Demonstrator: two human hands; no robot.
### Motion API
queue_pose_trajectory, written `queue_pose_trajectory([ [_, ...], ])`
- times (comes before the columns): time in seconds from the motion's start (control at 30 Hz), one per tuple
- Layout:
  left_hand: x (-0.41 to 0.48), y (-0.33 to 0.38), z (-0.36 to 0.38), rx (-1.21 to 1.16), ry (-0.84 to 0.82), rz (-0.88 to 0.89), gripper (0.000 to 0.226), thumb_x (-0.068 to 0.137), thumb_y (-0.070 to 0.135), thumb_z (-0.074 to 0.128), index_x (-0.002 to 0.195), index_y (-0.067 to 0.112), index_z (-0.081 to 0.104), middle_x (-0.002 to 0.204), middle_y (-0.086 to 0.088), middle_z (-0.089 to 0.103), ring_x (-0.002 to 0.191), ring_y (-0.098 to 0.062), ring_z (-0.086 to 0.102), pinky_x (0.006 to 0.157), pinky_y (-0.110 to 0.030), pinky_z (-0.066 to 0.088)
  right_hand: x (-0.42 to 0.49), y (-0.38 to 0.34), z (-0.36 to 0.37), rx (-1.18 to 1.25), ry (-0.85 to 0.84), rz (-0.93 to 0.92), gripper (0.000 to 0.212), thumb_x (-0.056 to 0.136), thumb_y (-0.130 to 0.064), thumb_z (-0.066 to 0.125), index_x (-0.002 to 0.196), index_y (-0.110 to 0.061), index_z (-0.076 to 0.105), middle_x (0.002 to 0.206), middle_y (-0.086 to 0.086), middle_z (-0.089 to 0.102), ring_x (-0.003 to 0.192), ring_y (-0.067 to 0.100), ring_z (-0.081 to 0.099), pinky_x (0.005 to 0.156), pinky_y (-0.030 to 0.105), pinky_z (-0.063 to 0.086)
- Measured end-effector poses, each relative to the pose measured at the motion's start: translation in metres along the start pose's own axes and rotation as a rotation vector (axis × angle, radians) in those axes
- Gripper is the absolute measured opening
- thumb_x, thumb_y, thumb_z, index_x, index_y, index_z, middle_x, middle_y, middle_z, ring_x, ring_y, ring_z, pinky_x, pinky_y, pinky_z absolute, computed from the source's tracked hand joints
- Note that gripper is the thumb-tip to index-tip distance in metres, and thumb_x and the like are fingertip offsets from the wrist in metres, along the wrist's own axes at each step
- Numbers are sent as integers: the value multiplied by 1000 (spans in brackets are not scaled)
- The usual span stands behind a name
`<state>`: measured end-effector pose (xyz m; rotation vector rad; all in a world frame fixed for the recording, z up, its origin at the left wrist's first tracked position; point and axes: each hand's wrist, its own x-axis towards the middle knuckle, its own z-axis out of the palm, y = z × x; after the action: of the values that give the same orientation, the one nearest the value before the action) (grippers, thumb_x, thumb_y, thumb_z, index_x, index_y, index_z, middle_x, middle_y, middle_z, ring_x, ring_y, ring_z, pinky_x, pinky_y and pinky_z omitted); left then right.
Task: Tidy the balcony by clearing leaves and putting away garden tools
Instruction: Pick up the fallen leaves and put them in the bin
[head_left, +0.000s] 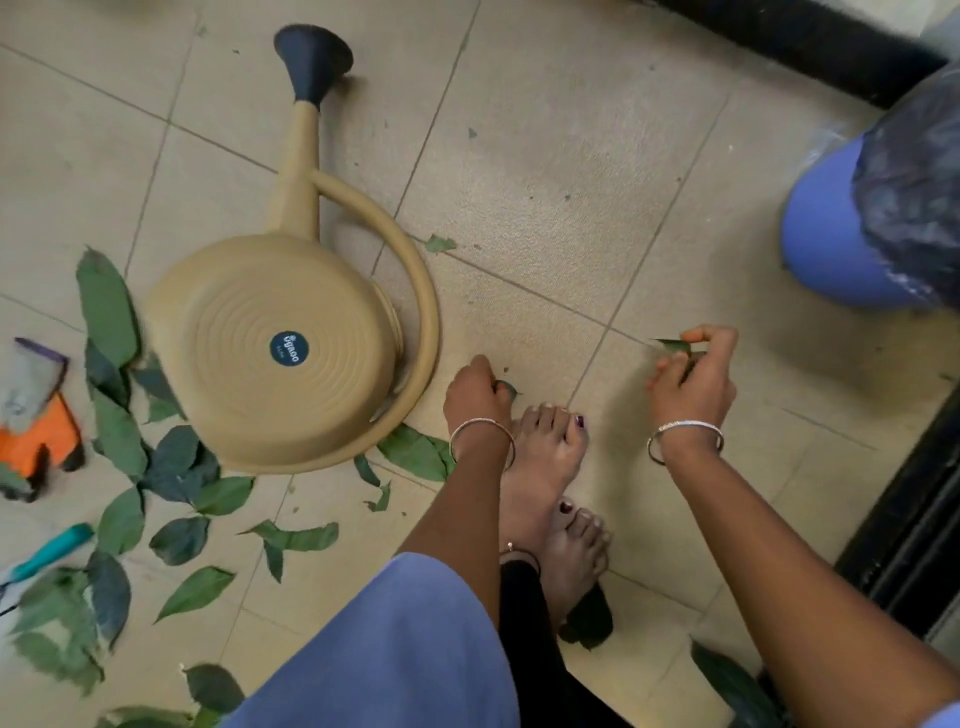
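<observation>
Pinches a small leaf scrap (507, 387) with the curled fingertips of the left hand (474, 395), low against the tiled floor (545, 182) and just ahead of the toes. Holds a narrow leaf (672, 343) in the right hand (696, 382), thumb and fingers curled round it, tip pointing left. A thin bangle (480, 441) on the left wrist, a second bangle (685, 439) on the right.

Between and below the hands, two bare feet (545, 452), one ahead of the other, with a dark leaf (589, 621) partly under the rear heel.

Just left of the left hand, a tan watering can (260, 395) on its side, ringed base with a round dark label toward the camera, hoop handle (423, 296) nearest the hand, long spout running up the frame to a dark rose (313, 60). At the can's lower rim, just beside the left wrist, a broad leaf (415, 452).

Farther left and toward the bottom edge, loose leaves (109, 306) thick over the tiles, green, some dark, some torn. Among them at the left edge, an orange-and-grey glove (36, 426), blurred, and below it a teal-handled tool (52, 551), its far end cut off by the frame.

At upper right, well apart from the right hand, a blue bin (826, 239) with a black liner (914, 182) draped over its rim. Along the right edge, a black door track (909, 519).
</observation>
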<state>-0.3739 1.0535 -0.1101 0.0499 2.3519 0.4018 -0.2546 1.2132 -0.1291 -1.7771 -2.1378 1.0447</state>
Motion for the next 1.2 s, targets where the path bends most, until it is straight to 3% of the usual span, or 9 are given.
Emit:
queue_pose_trajectory([
  [0.13,-69,9,-54,-320,-42,-110,37,80,-8,55,60,12,30,56,2,32,53,-12,32,60,-28,38,-45,-8,-32,-59,24,-33,29,86,6,35,100,-6,57,95,12,67,89,32,61,75,24,36],
  [0.23,-102,-22,-69,-632,184,-394,26,79,-8,59,71,12,45,67,-4,51,62,-25,55,52,-24,52,-78,-22,-57,-86,-6,26,29,84,1,35,94,-3,62,97,16,68,93,37,61,77,30,39],
  [0.33,-144,-47,-97,-826,300,-607,22,86,-6,52,79,15,52,86,-16,63,67,-27,64,44,-22,49,-113,-46,-80,-93,-49,62,32,83,-12,35,92,-3,65,96,19,68,92,37,61,77,33,42],
  [0.53,-224,-72,-162,-1162,430,-750,36,86,-12,28,74,11,53,70,-12,60,49,-18,45,44,-24,36,-184,-86,-84,-110,-152,122,10,88,-12,57,93,-4,60,98,17,63,92,34,57,70,30,31],
  [0.67,-267,-90,-171,-1231,401,-737,35,83,-12,30,75,5,60,61,-10,52,51,-18,41,48,-27,31,-223,-88,-56,-152,-308,158,12,90,-19,59,97,-10,57,107,14,56,86,27,50,71,28,30],
  [0.8,-294,-140,-149,-1244,346,-754,29,88,0,38,76,6,63,58,-6,44,50,-18,37,49,-28,29,-248,-77,-21,-169,-435,149,20,89,-23,63,101,-9,57,119,16,51,99,33,56,83,32,39],
  [1.0,-323,-223,-145,-1322,226,-828,19,93,17,50,84,12,65,55,1,40,49,-13,35,46,-29,34,-294,-51,-1,-256,-456,26,29,86,-32,67,105,-12,58,120,15,49,107,36,53,97,39,43],
  [1.07,-330,-241,-150,-1330,221,-817,17,92,19,52,81,14,63,55,2,37,48,-12,33,43,-27,32,-311,-46,0,-318,-446,-12,33,86,-40,65,107,-16,56,118,10,47,104,33,54,95,45,45],
  [1.2,-336,-276,-143,-1423,222,-777,18,91,24,56,76,15,60,56,3,33,48,-12,27,42,-24,24,-336,-32,15,-442,-427,-134,45,87,-45,65,116,-13,52,120,10,45,106,31,53,88,38,46],
])
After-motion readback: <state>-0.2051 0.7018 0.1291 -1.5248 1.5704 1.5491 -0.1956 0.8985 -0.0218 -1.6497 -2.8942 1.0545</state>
